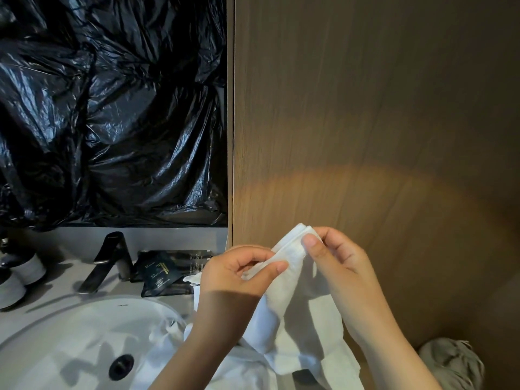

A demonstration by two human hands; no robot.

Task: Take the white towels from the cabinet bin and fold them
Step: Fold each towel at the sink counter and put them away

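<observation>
Head view: the white towel (292,299) was held up in the air just right of the sink (56,342), hanging in long folds in front of the wooden panel (365,108) that rose to the right of the sink. The right hand (337,260) pinched the towel's doubled top edge between thumb and forefinger, at the highest point of the cloth. The left hand (236,280), nearer the sink and slightly lower, gripped the same edge with its thumb laid over the fabric and its fingers curled behind. Between the two hands the hem ran as a short slanted band.

The towel's lower part fell onto more white cloth (225,370) that was heaped over the sink's right rim and spilled a little into the basin. The dark drain (121,367) showed in the bottom of the sink. Behind the sink stood a dark faucet (109,260), its spout angled down toward the basin. Black sachets (160,274) lay behind the sink, to the right of the faucet. Two grey jars (28,268) sat behind the sink's left side. Crumpled black plastic sheeting (112,108) covered the wall above the sink. Far to the right of the sink, low down, lay a bundle of grey fabric (450,361).
</observation>
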